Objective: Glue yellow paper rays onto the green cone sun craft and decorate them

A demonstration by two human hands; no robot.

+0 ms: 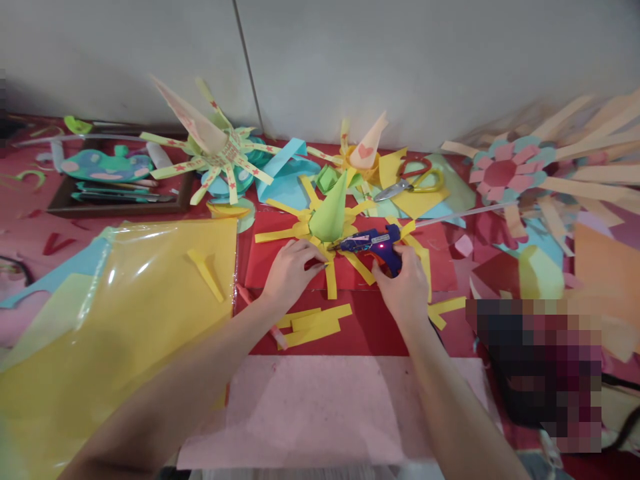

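My right hand point(403, 280) is wrapped round the handle of a blue hot glue gun point(375, 240), whose red light is lit. Its nozzle points left at the base of a green paper cone point(330, 213). Yellow paper strips point(364, 268) spread out like rays from under the cone. At the near left of the cone, my left hand point(296, 270) has its thumb and fingers pinched at the yellow strips by the nozzle; what lies between the fingertips is too small to make out. Beneath them is a red paper sheet point(270, 263).
Loose yellow strips point(315, 325) and a pink marker-like stick point(275, 333) lie nearer me. Yellow-handled scissors point(410, 185) rest behind. Finished-looking paper cone pieces point(215, 147) stand along the wall. A brown tray point(115, 207) holds cutters at back left; plastic-covered yellow paper point(165, 267) lies left.
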